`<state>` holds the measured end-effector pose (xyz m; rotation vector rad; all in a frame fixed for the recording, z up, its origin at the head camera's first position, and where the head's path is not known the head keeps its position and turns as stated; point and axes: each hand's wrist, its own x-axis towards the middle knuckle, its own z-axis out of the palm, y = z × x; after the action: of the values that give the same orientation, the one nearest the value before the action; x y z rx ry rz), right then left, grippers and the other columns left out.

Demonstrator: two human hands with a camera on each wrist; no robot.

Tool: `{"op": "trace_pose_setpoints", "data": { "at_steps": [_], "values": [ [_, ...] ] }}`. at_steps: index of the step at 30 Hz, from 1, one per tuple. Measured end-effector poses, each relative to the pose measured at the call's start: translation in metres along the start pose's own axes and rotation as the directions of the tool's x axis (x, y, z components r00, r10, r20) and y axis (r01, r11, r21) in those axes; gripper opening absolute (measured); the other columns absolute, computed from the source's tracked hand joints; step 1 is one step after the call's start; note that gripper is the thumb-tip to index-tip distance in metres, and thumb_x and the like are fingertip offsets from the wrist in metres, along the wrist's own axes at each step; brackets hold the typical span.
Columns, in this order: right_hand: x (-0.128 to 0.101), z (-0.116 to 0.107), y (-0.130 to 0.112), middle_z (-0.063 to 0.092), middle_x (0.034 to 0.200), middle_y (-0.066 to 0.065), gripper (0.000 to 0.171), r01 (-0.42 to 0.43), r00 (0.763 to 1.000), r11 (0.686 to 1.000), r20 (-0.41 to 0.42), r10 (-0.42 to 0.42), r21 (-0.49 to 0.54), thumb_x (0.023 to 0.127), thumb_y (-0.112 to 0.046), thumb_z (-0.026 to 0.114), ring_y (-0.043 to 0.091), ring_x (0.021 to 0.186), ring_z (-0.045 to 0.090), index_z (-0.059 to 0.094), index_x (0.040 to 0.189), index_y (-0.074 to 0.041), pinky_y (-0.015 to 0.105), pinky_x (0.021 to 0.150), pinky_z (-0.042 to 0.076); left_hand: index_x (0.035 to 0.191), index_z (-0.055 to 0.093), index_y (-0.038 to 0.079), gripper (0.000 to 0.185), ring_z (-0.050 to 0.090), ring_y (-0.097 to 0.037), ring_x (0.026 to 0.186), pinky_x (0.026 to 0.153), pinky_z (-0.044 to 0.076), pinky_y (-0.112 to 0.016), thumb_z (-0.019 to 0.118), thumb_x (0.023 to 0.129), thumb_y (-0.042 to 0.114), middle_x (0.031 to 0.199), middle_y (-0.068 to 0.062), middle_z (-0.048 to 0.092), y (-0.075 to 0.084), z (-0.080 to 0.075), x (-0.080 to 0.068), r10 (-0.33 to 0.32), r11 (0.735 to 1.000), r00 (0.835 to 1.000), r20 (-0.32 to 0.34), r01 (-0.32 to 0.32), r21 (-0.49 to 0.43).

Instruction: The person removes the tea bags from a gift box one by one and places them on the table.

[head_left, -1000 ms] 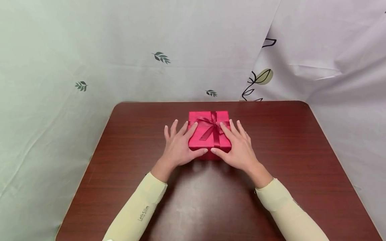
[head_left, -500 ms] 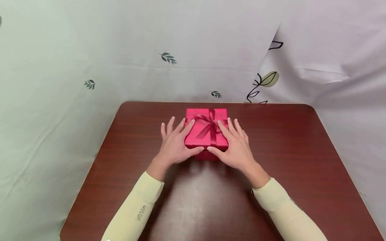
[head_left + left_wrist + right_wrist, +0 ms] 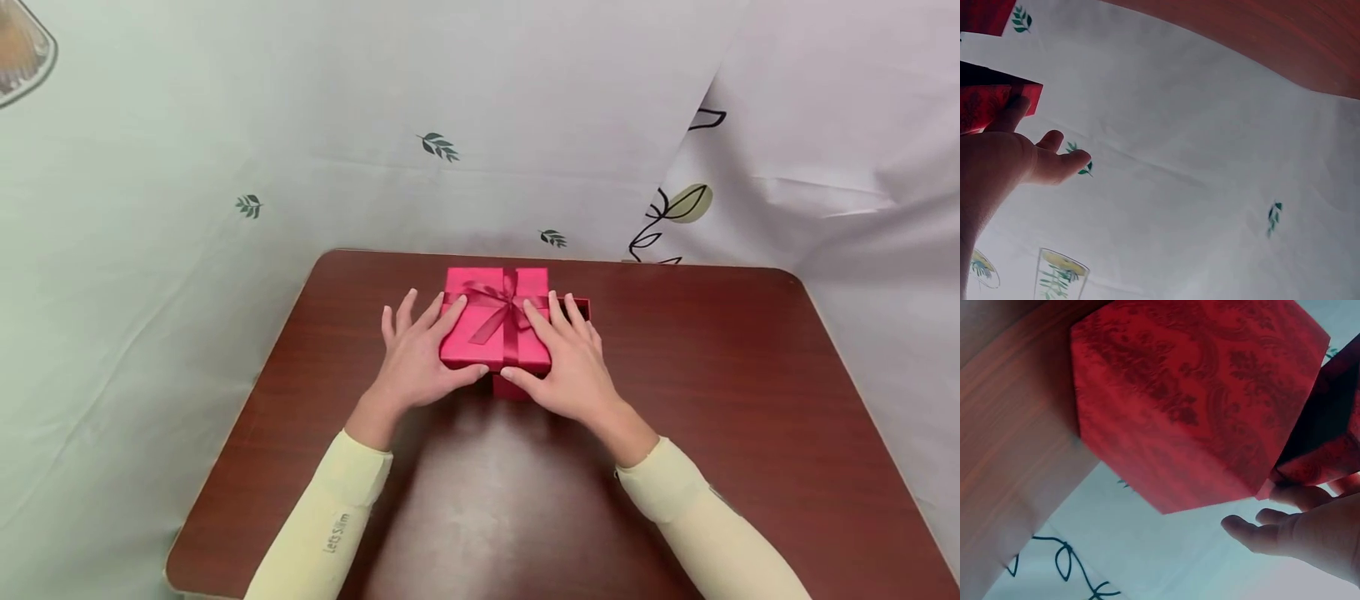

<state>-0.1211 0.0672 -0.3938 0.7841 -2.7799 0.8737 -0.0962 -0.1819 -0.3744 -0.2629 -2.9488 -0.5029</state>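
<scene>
A pinkish-red gift box lid (image 3: 461,343) with a dark red ribbon bow is raised and shifted left over the gift box base (image 3: 512,387). Both hands hold it. My left hand (image 3: 412,365) grips its left side, thumb along the front edge. On the right side, my right hand (image 3: 579,372) grips likewise, thumb at the front. The base's dark inside shows past my right fingers. In the left wrist view, the lid (image 3: 1033,100) appears hollow from below. The right wrist view shows the patterned wall of the base (image 3: 1197,406), apart from most of the lid (image 3: 1319,459).
A brown wooden table (image 3: 750,400) with rounded far corners carries the box near its far edge. White fabric (image 3: 337,125) with printed leaves hangs behind and around it.
The lid, with both hands on it, has moved left and risen from the base, exposing the base's open right part. The head view has turned slightly left.
</scene>
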Motion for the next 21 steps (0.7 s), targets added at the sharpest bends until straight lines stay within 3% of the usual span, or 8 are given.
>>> {"op": "trace_pose_setpoints", "data": {
  "at_steps": [21],
  "values": [
    [0.018, 0.026, -0.04, 0.014, 0.165, 0.013, 0.093, 0.051, 0.996, 0.999, 0.079, -0.051, 0.007, 0.085, -0.06, 0.068, 0.03, 0.151, 0.002, 0.026, 0.16, -0.027, 0.068, 0.109, 0.013, 0.156, 0.038, 0.022, 0.104, 0.009, -0.04, 0.145, 0.107, 0.001, -0.069, 0.083, 0.068, 0.055, 0.157, -0.014, 0.036, -0.048, -0.017, -0.025, -0.035, 0.993, 0.999, -0.04, 0.03, -0.116]
  ]
}}
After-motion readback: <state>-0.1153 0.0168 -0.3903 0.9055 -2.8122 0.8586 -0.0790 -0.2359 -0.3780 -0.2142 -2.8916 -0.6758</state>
